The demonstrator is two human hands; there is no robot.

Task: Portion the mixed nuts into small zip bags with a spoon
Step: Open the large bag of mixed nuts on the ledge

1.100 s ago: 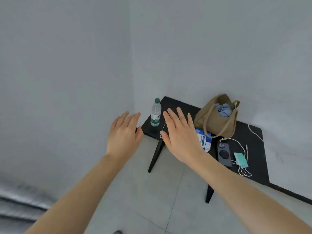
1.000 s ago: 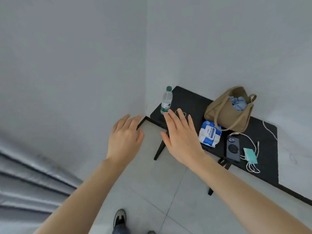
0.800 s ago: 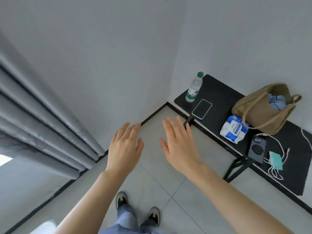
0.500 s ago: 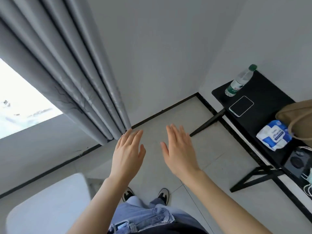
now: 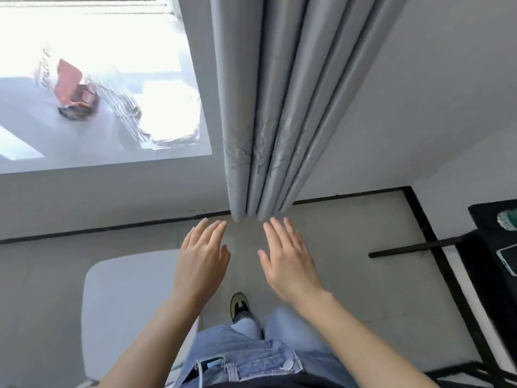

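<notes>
- While both of my arms reach forward in the head view, my left hand (image 5: 202, 257) and my right hand (image 5: 288, 259) float palm-down over the pale floor (image 5: 349, 247), fingers straight and loosely spread, touching nothing and holding nothing.
- Far up at the left, on a bright white table (image 5: 112, 152), stands a dark round container (image 5: 77, 106) with a red and silvery packet (image 5: 71, 79) in or on it; glare and blur keep me from telling what it holds, so I cannot say whether those are the mixed nuts.
- Just right of that container lie clear plastic bags (image 5: 131, 116), heaped and see-through; whether anything is in them I cannot tell, and I cannot make out a spoon.
- Grey curtain (image 5: 268, 107) folds hang down the middle, ending just beyond my fingertips.
- Below my left forearm sits a white chair seat (image 5: 123, 298).
- At the right edge a black side table (image 5: 486, 247) carries a bottle (image 5: 507, 219), only partly in view, and a phone (image 5: 507, 260).
- Beneath my arms I see my blue jeans (image 5: 246, 354) and one shoe (image 5: 239, 305).
</notes>
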